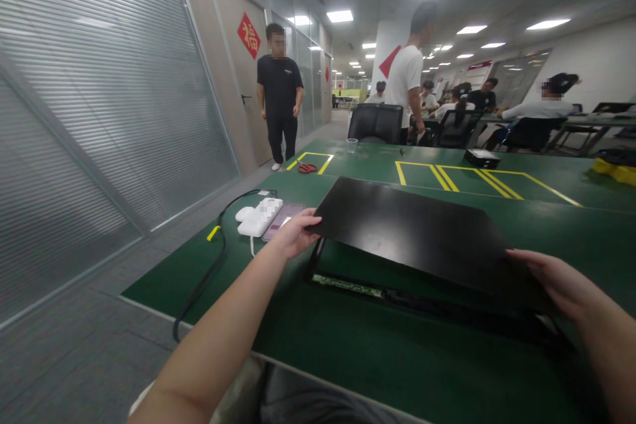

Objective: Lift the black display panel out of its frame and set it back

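Left hand: thumb on top, gripping the black panel's nine o'clock end.
Right hand (561,281): gripping the end toward four o'clock; its underside fingers are hidden.
Black panel (407,225): held between both hands, above a black frame (462,313), with a gap at the near left; contact at the right cannot be told.
Long axis: ten o'clock to four o'clock, glossy face upward.
Handling: probably light for its breadth, stiff, slick and easily cracked or scratched.
Hold: best by opposite short edges, kept level, without twisting or pressing the middle.
Green circuit strip (348,286): along the frame's near side, below the panel.
White power strip (259,217): at nine o'clock from the panel, beside a phone (284,220).
Red-handled scissors (307,168): toward ten o'clock, on the green surface (397,364).
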The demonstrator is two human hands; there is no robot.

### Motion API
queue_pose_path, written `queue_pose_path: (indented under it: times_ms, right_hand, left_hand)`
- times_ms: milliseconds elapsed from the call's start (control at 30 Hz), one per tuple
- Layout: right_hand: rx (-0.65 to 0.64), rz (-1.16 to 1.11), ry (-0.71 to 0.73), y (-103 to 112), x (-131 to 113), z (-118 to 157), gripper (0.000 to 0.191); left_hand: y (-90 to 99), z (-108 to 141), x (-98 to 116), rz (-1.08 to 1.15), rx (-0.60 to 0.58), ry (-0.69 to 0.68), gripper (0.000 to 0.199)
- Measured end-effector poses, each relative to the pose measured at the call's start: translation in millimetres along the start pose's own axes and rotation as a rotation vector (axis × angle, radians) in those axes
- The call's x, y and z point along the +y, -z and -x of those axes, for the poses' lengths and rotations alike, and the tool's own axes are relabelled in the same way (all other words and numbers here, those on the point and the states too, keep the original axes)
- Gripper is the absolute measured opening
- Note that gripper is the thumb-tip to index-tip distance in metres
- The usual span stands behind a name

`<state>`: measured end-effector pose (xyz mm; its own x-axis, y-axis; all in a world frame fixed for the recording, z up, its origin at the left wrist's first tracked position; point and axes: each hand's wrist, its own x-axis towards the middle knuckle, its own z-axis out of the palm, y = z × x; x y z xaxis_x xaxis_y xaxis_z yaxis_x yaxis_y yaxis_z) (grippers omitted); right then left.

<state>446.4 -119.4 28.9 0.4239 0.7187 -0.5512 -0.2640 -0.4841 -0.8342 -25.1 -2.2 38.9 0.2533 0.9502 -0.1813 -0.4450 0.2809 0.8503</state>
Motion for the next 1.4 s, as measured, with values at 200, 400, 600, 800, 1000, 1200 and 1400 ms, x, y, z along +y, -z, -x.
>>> queue_pose_path:
  times_ms: [200, 400, 600, 800, 1000, 1200, 1400]
  right_hand:
    - [0.054, -0.036, 0.16, -8.6, -3.8, 3.8, 0.026]
    - [0.122, 0.047, 0.264, -13.7, -2.2, 8.2, 0.047]
    - [0.106, 0.087, 0.27, -20.1, -1.8, 13.9, 0.051]
    - [0.155, 0.12, 0.24, -20.1, -4.4, 15.0, 0.051]
    - [0.207, 0.153, 0.25, -12.0, -4.0, 9.2, 0.048]
    - [0.237, 0.142, 0.275, -9.0, -4.8, 11.2, 0.038]
    - [0.314, 0.208, 0.314, -7.6, -3.3, 5.1, 0.027]
  left_hand:
    - [5.8, 7.8, 11.3, -0.115, -0.123, 0.012, 0.038]
    - [1.5, 9.7, 14.3, -0.116, -0.158, 0.004, 0.083]
    - [-3.6, 13.8, 17.4, -0.119, 0.0, -0.047, 0.069]
    - [-6.8, 13.2, 10.2, -0.214, 0.001, -0.018, 0.072]
    - [-4.5, 7.9, -2.3, -0.253, -0.035, -0.001, 0.08]
    - [-3.6, 2.9, -15.0, -0.305, -0.031, -0.009, 0.075]
    - [2.5, -6.5, -29.0, -0.447, -0.051, -0.124, 0.063]
